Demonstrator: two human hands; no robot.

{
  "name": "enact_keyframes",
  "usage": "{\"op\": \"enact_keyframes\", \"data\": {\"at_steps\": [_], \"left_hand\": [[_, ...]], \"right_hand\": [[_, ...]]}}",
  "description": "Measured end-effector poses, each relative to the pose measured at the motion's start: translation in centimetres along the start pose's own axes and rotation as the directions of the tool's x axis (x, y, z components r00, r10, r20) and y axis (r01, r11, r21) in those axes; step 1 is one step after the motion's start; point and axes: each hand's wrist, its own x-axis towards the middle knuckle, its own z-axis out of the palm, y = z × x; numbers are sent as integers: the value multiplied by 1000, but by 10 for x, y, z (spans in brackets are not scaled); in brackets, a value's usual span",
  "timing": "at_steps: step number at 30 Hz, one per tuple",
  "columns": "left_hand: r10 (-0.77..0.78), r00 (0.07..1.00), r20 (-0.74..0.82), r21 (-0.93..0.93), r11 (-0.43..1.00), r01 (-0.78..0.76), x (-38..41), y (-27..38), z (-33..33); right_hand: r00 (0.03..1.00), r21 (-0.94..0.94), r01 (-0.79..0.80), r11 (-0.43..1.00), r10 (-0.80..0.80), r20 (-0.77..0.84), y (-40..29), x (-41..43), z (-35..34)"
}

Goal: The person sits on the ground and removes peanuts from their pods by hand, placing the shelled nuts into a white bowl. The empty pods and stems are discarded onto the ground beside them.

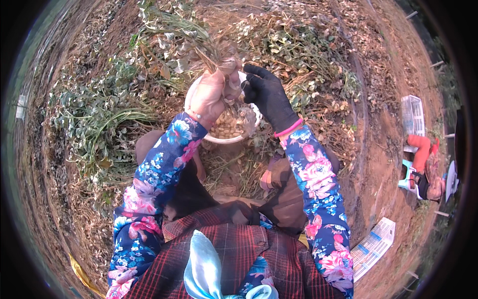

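Observation:
My bare left hand (214,89) grips the stems of a pulled peanut plant (194,37), its leafy end pointing up and left. Pods and roots hang at the hand's lower right side. My right hand (265,95), in a black knitted glove with a pink cuff, is close beside it at the pods, fingers curled; whether it pinches a pod cannot be told. Below both hands stands a white tub (226,141) with many light-coloured peanut pods (227,127) inside, partly hidden by the hands and roots.
Heaps of peanut plants lie to the left (108,130) and at the upper right (298,48). White plastic crates (412,116) (375,239) stand at the right, near another person in red (422,149) by a light-blue stool (405,183). A yellow sack (84,274) lies lower left.

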Motion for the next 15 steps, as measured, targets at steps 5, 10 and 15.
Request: {"op": "enact_keyframes", "data": {"at_steps": [5, 10, 15], "left_hand": [[-45, 991, 128, 131, 991, 28, -26, 5, 3], [163, 986, 30, -18, 987, -162, -1, 23, -23], [263, 948, -180, 57, 965, -256, 7, 20, -34]], "right_hand": [[985, 319, 66, 945, -10, -175, -28, 30, -58], [972, -568, 215, 795, -228, 48, -22, -6, -24], [836, -735, 528, 425, -409, 365, -9, -22, 4]]}}
